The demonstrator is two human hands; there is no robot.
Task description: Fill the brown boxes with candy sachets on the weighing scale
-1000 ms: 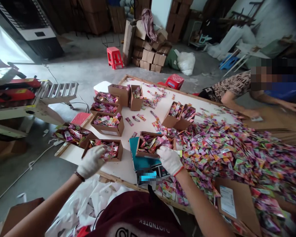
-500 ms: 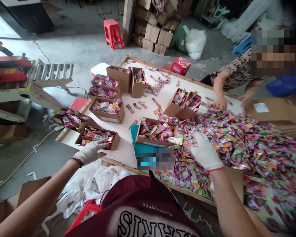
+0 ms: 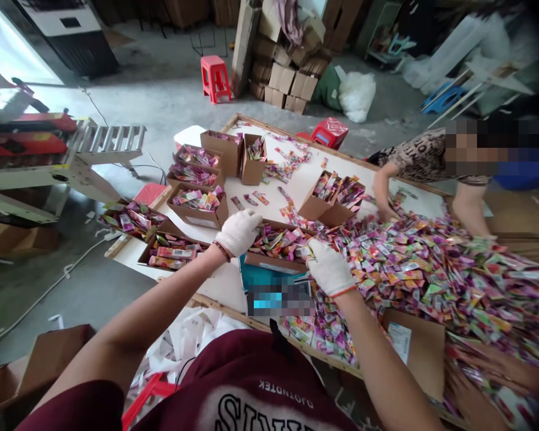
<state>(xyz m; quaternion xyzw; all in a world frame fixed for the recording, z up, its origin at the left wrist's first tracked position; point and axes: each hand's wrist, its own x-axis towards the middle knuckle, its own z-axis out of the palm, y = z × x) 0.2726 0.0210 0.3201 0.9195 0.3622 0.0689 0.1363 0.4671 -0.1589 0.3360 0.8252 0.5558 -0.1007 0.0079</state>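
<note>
My left hand [image 3: 241, 232], in a white knit glove, has its fingers closed over the left end of a small cardboard box [image 3: 273, 263] filled with colourful packets [image 3: 281, 240]. At the box's right end my gloved right hand [image 3: 330, 267] curls its fingers on the edge. Beneath the box is a teal scale [image 3: 251, 276], its display blurred out; whether the box touches it I cannot tell. To the right of my right hand spreads a big heap of loose packets [image 3: 413, 263].
Filled boxes [image 3: 195, 206] stand on the left of the white table [image 3: 238, 299], two more [image 3: 323, 206] behind. A co-worker's arm [image 3: 381, 188] reaches into the heap at the far right. Other bare hands [image 3: 471, 383] blur at lower right. A cardboard piece [image 3: 415, 347] lies near the front edge.
My left hand has moved right from the lower-left box to the box on the scale. My right hand has come left from the heap onto that box's right end.
</note>
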